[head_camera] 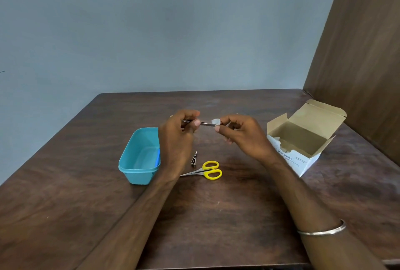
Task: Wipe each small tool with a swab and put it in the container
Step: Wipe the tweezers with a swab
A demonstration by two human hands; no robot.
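A single wide-angle view is taken from the person's head, directed forward and down onto the dark brown wooden worktop (216, 215). The near edge is cut off at the bottom of the frame; the far edge is met by a grey-blue wall (151, 31). Both forearms are seen at close range.

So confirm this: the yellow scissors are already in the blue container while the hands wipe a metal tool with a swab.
Not quite. The head view shows the yellow scissors lying on the table beside the blue container, not in it. The rest holds.
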